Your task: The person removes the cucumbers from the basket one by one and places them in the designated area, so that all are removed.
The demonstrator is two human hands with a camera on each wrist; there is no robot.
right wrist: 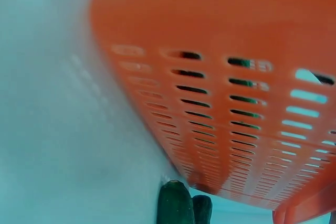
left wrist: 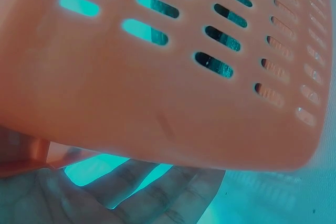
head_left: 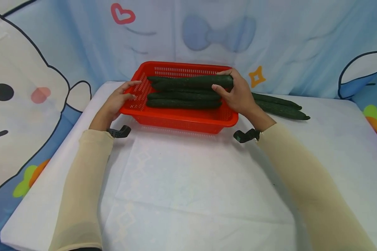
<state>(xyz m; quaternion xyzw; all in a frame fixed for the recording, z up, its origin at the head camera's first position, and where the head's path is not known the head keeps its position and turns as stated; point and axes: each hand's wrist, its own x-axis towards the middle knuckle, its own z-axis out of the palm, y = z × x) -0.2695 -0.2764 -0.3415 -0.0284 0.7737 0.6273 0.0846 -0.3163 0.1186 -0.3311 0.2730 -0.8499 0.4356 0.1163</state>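
A red plastic basket with slotted walls stands on the white table, holding several dark green cucumbers laid lengthwise. My left hand grips the basket's left rim; in the left wrist view its fingers show beyond the basket wall. At the basket's right end, my right hand holds the thick end of the uppermost cucumber, thumb on the near side and fingers over the far side. That cucumber lies inside the basket, above the others. Whether it rests on them I cannot tell.
Outside the basket, right of my right hand, more cucumbers lie on the white tablecloth. Their ends also show beside the basket in the right wrist view. A blue patterned curtain hangs behind the table's far edge.
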